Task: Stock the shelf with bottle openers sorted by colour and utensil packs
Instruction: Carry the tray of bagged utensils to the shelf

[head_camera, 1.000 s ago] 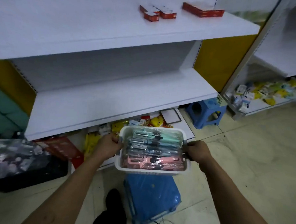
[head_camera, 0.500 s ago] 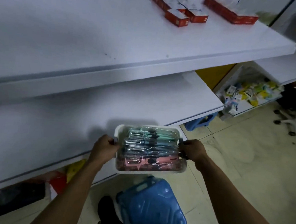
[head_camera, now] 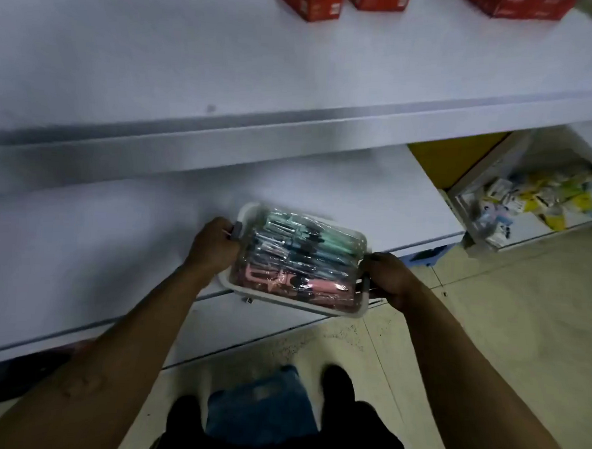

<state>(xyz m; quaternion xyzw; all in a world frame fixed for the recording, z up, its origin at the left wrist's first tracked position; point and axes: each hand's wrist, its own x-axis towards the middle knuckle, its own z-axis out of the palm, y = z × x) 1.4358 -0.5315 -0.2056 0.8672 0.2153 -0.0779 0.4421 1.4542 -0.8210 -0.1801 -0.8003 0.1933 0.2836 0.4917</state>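
In the head view, the left hand (head_camera: pixel 214 247) and right hand (head_camera: pixel 391 280) each have their grip clamped on one end of a white rectangular plastic basket (head_camera: pixel 294 305), held over the front edge of the lower white shelf (head_camera: pixel 80 247). It holds clear-wrapped packs (head_camera: pixel 303 259) in mint, blue and pink. On the upper white shelf (head_camera: pixel 159 62) sit red cardboard boxes (head_camera: pixel 311 3), their print too blurred to read.

close head-worn view, steeply down over white shelves (head_camera: pixel 295 87)

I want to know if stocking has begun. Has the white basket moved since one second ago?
Yes. The white basket went forward: earlier it hung in front of the middle shelf, now most of it is over that shelf.
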